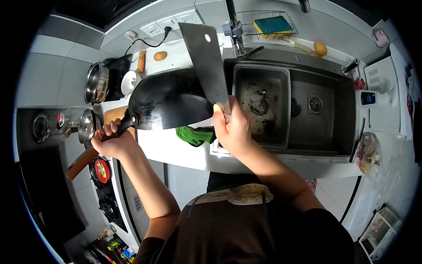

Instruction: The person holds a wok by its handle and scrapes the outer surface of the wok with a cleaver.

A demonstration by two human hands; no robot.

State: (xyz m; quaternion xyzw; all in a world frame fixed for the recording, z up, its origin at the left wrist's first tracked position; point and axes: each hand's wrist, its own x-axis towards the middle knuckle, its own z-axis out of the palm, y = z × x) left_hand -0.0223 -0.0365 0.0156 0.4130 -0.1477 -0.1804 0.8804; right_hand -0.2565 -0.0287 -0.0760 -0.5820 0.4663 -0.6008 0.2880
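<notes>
My left hand [115, 139] is wrapped around the wooden handle of a black wok [169, 103], held tilted over the counter left of the sink. In my right hand [235, 127] is a cleaver [206, 57], its broad grey blade pointing up and away from me, with a hole near the far corner. The blade overlaps the right side of the wok in view; whether they touch I cannot tell. My right fist hides the cleaver's handle. A green cloth [193, 136] lies on the counter below the wok, between my hands.
Right of the wok is a sink [323, 130] with a steel basin [283, 132] in its left part, under a faucet [236, 35]. A wire rack [250, 30] behind holds a sponge [272, 25]. Pots [97, 82], a white bowl [129, 82] and a cutting board [115, 115] stand left.
</notes>
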